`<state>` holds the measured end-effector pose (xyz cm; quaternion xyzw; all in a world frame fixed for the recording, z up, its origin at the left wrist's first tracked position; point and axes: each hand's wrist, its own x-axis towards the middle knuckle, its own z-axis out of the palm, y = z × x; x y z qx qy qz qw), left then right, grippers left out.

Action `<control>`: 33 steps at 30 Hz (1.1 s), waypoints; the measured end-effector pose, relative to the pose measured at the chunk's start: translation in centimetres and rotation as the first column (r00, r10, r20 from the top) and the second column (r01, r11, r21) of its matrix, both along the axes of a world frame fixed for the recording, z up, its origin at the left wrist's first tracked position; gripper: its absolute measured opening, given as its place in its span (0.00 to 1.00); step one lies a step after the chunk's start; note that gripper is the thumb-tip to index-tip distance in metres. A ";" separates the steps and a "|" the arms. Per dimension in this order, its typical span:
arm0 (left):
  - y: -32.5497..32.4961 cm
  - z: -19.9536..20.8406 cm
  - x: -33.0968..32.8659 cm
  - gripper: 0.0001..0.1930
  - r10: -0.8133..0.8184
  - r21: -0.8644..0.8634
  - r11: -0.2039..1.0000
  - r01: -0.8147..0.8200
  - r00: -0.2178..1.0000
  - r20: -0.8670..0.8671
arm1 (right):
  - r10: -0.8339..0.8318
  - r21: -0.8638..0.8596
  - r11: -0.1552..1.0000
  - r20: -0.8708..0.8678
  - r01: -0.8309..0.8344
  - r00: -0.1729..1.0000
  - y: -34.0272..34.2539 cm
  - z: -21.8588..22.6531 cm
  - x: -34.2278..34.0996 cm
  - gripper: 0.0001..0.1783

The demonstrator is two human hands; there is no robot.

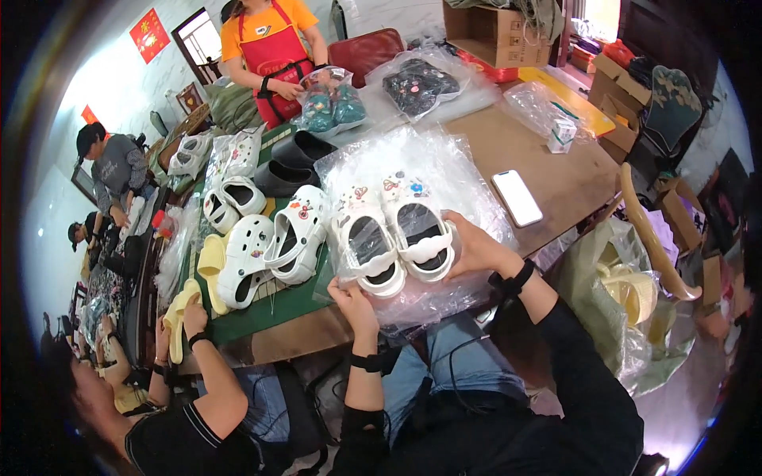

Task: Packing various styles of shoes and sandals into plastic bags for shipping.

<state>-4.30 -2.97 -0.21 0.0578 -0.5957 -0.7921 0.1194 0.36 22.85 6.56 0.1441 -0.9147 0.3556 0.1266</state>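
Note:
A pair of white clogs with charms on the toes lies in front of me, the left clog (361, 242) beside the right clog (419, 234), heels toward me. Clear plastic bag film (476, 190) surrounds them and covers at least their toes. My left hand (356, 308) pinches the bag's near left edge, just beside the left clog's heel. With the thumb by the heel strap, my right hand (475, 246) grips the outer side of the right clog; its other fingers are partly hidden.
Left of the bag are loose white clogs (242, 254), black clogs (282, 170) and yellow slippers (210, 266). A phone (517, 198) and small white box (562, 135) lie on the brown table (476, 127). A neighbour's hand (194, 317) holds a yellow slipper; a person opposite holds bagged green shoes (332, 107).

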 end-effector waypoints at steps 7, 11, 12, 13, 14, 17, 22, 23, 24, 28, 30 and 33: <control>-0.1 1.4 1.2 0.10 -0.184 0.278 0.947 0.158 0.980 0.070 | -0.044 -0.423 0.905 0.023 0.050 0.999 -1.5 -2.0 0.4 0.62; -0.1 4.4 1.9 0.12 -0.249 0.170 0.952 0.255 0.967 -0.056 | -0.103 -0.600 0.798 -0.039 0.060 0.994 -1.4 -0.6 -0.1 0.57; 0.0 4.6 2.0 0.13 -0.267 0.141 0.951 0.277 0.960 -0.085 | -0.114 -0.561 0.825 -0.045 0.070 0.992 -1.2 0.0 -0.2 0.56; 0.0 4.7 2.1 0.15 -0.286 0.111 0.948 0.298 0.952 -0.112 | -0.125 -0.520 0.850 -0.051 0.080 0.991 -1.1 0.5 -0.2 0.55; 0.1 4.5 1.8 0.18 -0.262 0.135 0.953 0.273 0.961 -0.090 | -0.112 -0.517 0.853 -0.050 0.070 0.992 -1.3 0.5 -0.3 0.55; 0.2 3.9 1.4 0.19 -0.186 0.352 0.914 0.203 0.979 -0.082 | -0.161 -0.501 0.856 -0.031 0.124 0.987 -2.5 0.0 -0.5 0.55; 0.5 3.2 1.1 0.18 -0.188 0.463 0.863 0.201 0.979 -0.073 | -0.255 -0.472 0.836 0.115 0.278 0.960 -2.9 -2.8 -1.1 0.60; 0.5 3.4 1.1 0.17 -0.199 0.469 0.858 0.207 0.978 -0.068 | -0.175 -0.522 0.808 0.231 0.273 0.957 -2.7 -3.1 -1.3 0.61; 0.6 3.5 1.2 0.16 -0.214 0.476 0.852 0.218 0.975 -0.063 | -0.109 -0.534 0.815 0.239 0.225 0.965 -2.5 -2.8 -1.2 0.60; 0.2 3.8 0.5 0.12 -0.175 0.399 0.895 0.199 0.980 -0.096 | -0.031 -0.664 0.731 0.198 0.157 0.980 -2.9 -2.2 -1.9 0.55; 0.3 4.8 0.2 0.08 -0.105 0.279 0.952 0.127 0.990 -0.093 | -0.107 -0.652 0.725 0.211 0.221 0.972 -3.5 -1.0 -1.7 0.51; 0.0 6.5 0.3 0.07 -0.183 0.061 0.979 0.194 0.971 -0.152 | -0.181 -0.689 0.668 0.219 0.283 0.959 -3.7 0.4 -1.6 0.48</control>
